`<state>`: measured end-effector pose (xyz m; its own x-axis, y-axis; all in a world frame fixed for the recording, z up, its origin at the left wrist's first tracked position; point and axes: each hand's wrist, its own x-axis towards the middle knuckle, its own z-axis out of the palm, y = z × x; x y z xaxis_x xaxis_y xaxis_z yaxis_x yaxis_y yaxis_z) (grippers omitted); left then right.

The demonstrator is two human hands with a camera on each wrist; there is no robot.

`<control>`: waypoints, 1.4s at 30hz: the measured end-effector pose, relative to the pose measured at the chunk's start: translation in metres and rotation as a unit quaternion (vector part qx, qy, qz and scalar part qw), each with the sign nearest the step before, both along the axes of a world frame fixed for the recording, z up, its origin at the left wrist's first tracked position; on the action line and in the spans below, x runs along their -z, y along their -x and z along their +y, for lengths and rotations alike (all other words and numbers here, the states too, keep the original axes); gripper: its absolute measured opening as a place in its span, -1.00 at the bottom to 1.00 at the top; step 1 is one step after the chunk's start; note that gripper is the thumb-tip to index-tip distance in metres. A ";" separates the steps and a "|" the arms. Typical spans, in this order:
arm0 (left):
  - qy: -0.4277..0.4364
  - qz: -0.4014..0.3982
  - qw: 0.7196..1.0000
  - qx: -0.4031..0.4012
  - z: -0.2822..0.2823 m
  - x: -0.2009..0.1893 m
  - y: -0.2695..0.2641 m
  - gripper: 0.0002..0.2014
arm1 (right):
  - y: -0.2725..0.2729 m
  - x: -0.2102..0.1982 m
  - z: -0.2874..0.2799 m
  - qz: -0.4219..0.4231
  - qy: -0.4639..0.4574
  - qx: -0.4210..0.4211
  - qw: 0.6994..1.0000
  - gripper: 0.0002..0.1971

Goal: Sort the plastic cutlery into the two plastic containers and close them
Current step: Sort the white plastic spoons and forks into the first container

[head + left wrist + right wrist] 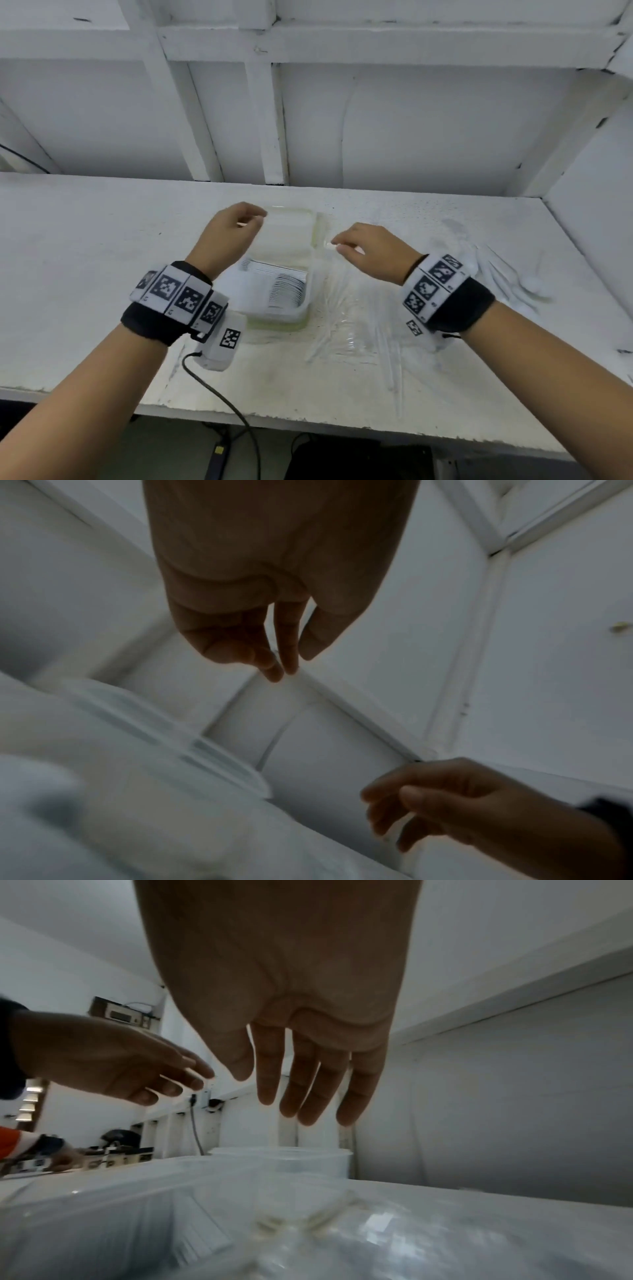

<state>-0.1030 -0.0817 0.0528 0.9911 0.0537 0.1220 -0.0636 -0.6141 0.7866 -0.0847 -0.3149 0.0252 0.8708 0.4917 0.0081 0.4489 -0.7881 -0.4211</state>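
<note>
Hovered loose and empty, left grip (233,229) and right grip (370,250) flanking the translucent rectangular plastic container (291,226); needed an even, level two-sided hold.

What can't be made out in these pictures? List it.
- Head view: contents of the far container, behind its cloudy wall and the left hand.
- Head view: kinds of loose cutlery, white on the white table.
- Left wrist view: near container, blurred.
- Right wrist view: stacked cutlery, blurred.

Left hand (233,229) raised at centre, fingers loosely bent, right hand (371,250) level beside it, fingers relaxed, both empty, forearms banded
</note>
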 end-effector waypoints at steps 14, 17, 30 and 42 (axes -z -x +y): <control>-0.195 0.109 0.903 0.367 -0.263 0.058 -0.005 -0.75 | 0.068 0.046 -0.193 0.065 0.093 0.261 0.959 -0.74; -0.254 0.129 0.899 0.332 -0.293 0.071 -0.010 -0.77 | 0.069 0.055 -0.201 0.070 0.064 0.300 0.949 -0.75; -0.228 0.232 0.902 0.284 -0.316 0.091 -0.016 -0.65 | 0.062 0.061 -0.209 0.081 0.014 0.332 0.940 -0.77; -0.010 0.314 0.915 0.252 -0.254 0.051 -0.032 -0.81 | 0.044 0.049 -0.199 0.083 0.124 0.256 0.955 -0.74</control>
